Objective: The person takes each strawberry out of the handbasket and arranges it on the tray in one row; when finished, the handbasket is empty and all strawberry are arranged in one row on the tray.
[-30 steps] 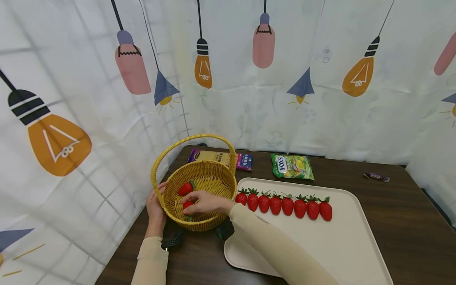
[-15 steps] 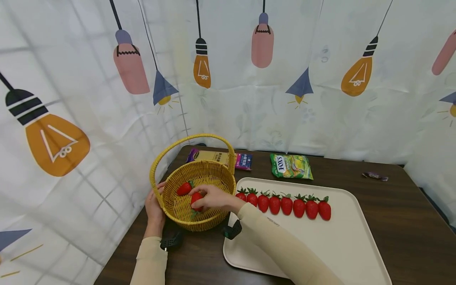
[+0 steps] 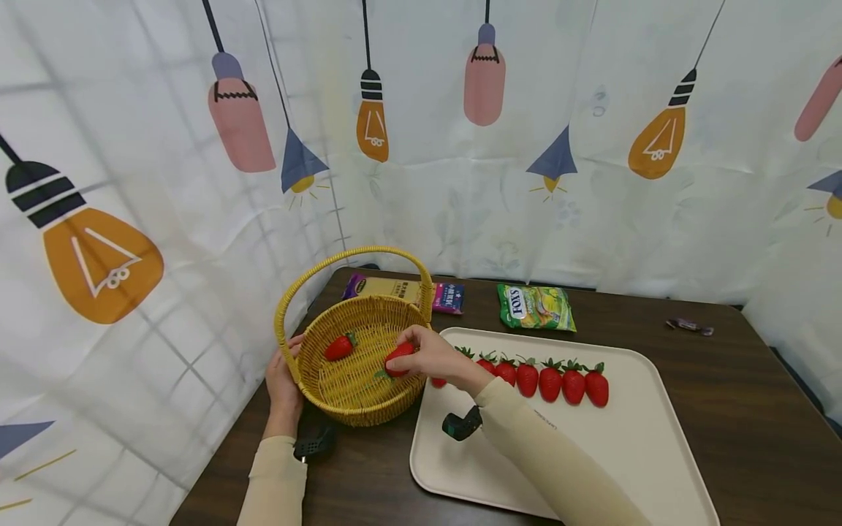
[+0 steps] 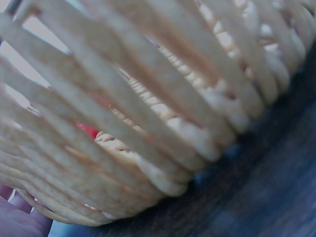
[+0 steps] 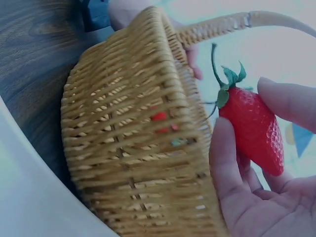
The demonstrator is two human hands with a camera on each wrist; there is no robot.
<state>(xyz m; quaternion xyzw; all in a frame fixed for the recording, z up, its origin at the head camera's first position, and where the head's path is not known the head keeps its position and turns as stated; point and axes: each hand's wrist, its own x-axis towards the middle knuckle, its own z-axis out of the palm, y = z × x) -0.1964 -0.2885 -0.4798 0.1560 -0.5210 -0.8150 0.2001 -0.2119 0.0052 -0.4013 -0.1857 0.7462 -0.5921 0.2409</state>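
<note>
My right hand (image 3: 430, 356) pinches a red strawberry (image 5: 252, 128) with green leaves and a stem. It holds the fruit above the right rim of a yellow wicker basket (image 3: 365, 418). A second strawberry (image 3: 340, 346) lies inside on the left. My left hand (image 3: 283, 383) grips the basket's left side near the handle base; the right wrist view shows its fingertips (image 5: 195, 61) over the rim. In the left wrist view, the basket's weave (image 4: 148, 98) fills most of the picture. A row of several strawberries (image 3: 551, 383) lies on a cream tray (image 3: 592, 467), partly hidden by my right hand.
The basket's tall handle (image 3: 351, 253) arches over its opening. Behind it lie purple and gold snack packs (image 3: 388, 288), and a green candy bag (image 3: 536, 307) sits beyond the tray. A small wrapped candy (image 3: 689, 326) is on the dark table (image 3: 756, 394) at right.
My right hand has lifted the strawberry from the basket's bottom and moved it right, to the right rim. The left hand has stayed at the basket's side.
</note>
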